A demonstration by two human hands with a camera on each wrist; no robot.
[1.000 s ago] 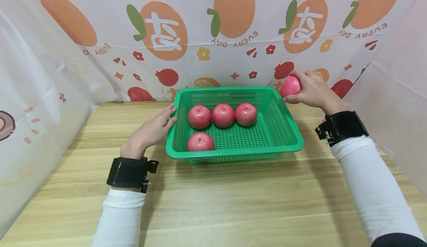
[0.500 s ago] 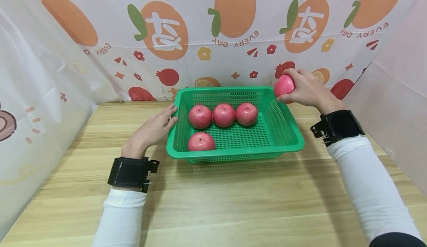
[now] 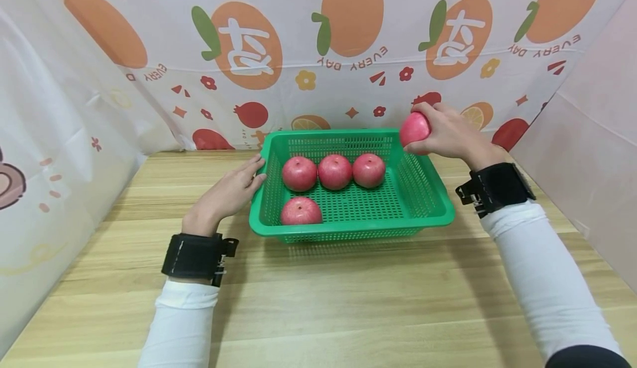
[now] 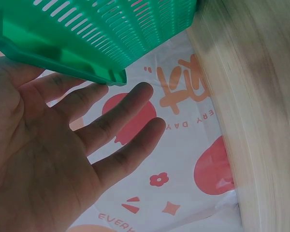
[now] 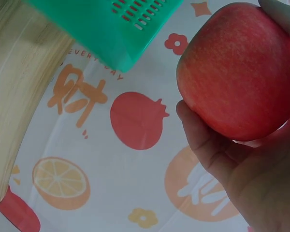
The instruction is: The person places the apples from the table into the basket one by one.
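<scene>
My right hand (image 3: 448,133) grips a red apple (image 3: 415,130) above the back right corner of a green plastic basket (image 3: 348,229). In the right wrist view the fingers curl round that apple (image 5: 239,72), off the table. Inside the basket, three apples stand in a row near the back, the rightmost apple (image 3: 369,170) closest to the held one. Another apple (image 3: 301,211) sits at the front left. My left hand (image 3: 226,191) rests on the basket's left rim with its fingers extended. From the left wrist, the hand (image 4: 63,140) shows spread fingers against the rim.
The basket stands on a light wooden table (image 3: 358,301). A white cloth (image 3: 298,42) printed with fruit hangs directly behind it. Pale sheets close off the left and right sides. Bare basket floor (image 3: 368,205) shows at the front right.
My right hand has carried the apple leftward, from beside the basket's right rim to over its back right corner. The left hand and the apples in the basket have stayed put.
</scene>
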